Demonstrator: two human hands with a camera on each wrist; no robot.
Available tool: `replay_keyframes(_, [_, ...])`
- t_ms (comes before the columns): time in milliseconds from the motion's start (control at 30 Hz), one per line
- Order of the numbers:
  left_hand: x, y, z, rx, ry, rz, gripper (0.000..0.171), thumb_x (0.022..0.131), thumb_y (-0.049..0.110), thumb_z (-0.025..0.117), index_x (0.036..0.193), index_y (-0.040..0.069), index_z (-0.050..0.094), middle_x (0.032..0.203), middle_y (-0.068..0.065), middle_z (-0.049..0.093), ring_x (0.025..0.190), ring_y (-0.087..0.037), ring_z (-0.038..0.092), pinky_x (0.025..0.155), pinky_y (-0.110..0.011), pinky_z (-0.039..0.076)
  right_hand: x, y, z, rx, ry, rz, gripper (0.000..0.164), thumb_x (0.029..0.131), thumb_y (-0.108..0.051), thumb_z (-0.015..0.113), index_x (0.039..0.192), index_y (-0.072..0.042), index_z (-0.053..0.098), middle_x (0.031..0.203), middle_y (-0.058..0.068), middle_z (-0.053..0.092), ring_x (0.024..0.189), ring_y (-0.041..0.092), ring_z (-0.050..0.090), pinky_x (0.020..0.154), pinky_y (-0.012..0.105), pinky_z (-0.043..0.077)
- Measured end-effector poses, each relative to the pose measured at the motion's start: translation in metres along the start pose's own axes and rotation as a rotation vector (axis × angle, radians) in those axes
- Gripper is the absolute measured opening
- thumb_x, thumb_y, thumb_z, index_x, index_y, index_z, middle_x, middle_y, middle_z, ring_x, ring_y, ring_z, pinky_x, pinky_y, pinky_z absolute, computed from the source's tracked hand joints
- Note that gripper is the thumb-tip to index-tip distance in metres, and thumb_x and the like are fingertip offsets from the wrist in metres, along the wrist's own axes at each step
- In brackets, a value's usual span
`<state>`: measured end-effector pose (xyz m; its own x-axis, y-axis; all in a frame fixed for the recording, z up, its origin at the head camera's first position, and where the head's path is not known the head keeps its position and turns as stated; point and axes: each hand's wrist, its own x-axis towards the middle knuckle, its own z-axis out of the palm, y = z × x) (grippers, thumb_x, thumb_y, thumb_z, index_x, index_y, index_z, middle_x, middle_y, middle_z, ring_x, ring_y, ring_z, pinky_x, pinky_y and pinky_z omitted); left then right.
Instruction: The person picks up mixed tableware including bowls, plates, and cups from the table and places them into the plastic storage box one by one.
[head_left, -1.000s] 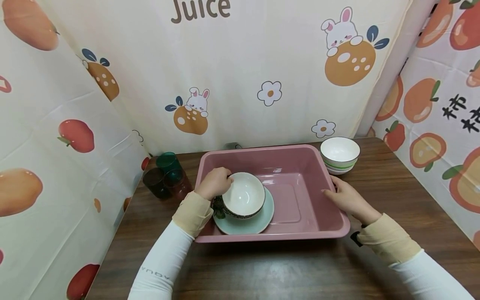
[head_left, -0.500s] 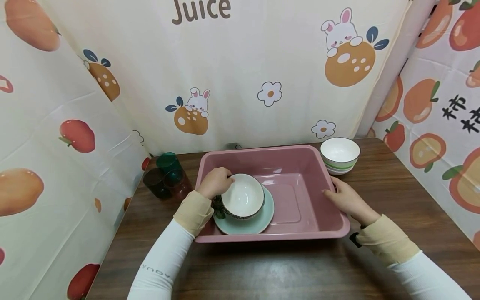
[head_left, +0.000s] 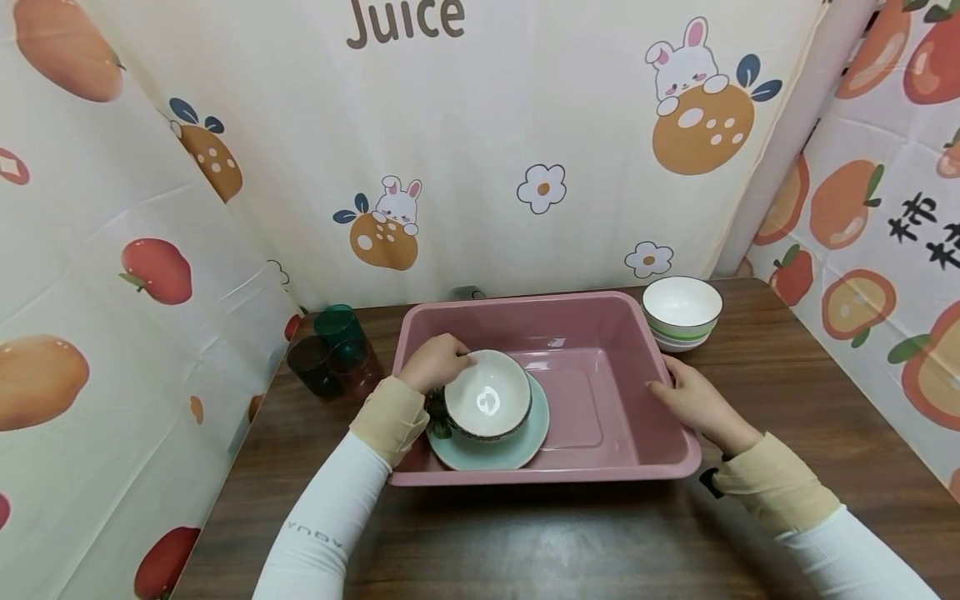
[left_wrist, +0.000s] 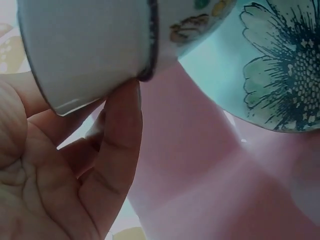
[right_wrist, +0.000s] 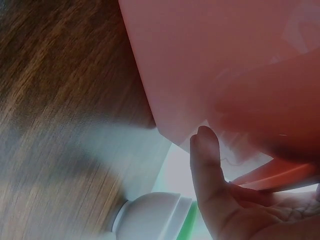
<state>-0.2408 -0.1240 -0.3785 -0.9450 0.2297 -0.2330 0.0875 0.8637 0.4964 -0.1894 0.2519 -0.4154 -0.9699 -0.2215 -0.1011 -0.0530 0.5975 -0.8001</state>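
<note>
In the head view my left hand [head_left: 437,363] pinches the left rim of a white bowl [head_left: 487,393] with a dark edge. Seen from the left wrist, this white bowl [left_wrist: 90,50] appears nested in a second bowl [left_wrist: 195,22], dark-rimmed and painted outside. Below it, a pale teal plate [head_left: 528,433] with a dark flower print lies in the left part of a pink plastic basin [head_left: 517,300]. My right hand [head_left: 697,398] grips the basin's right rim, thumb inside. The right wrist view shows a finger [right_wrist: 206,160] against the basin's outer wall.
Several tinted glasses [head_left: 335,350], green, dark and reddish, stand close together left of the basin. A stack of white bowls [head_left: 681,312] with a green band stands behind its right corner. All rest on a dark wooden table [head_left: 525,542], with printed cloths behind and at both sides.
The white bowl has shifted or tilted very slightly in my left hand, and a bright reflection now shows inside it. My right hand keeps its place on the basin rim.
</note>
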Motion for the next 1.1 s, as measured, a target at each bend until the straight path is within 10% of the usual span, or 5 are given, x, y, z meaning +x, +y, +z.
replay_keyframes(600, [0.004,0.002,0.006,0.045,-0.018,-0.027,0.025,0.095,0.023,0.063,0.107,0.004,0.074,0.105,-0.009,0.072,0.084,-0.019,0.062,0.071,-0.029,0.051,-0.003,-0.001,0.002,0.021,0.011,0.019,0.053,0.097,-0.009,0.048,0.142,0.014,0.033,0.118,0.032,0.058,0.091,0.022,0.064,0.069,0.028,0.053])
replay_keyframes(1100, [-0.019,-0.008,-0.024,-0.164,0.078,-0.018,0.028,0.097,0.030,0.060,0.115,0.010,0.069,0.112,-0.008,0.069,0.100,-0.024,0.062,0.090,-0.042,0.053,-0.002,-0.002,0.003,0.006,0.028,0.021,0.051,0.096,-0.008,0.048,0.140,0.015,0.035,0.117,0.031,0.059,0.090,0.023,0.063,0.069,0.028,0.053])
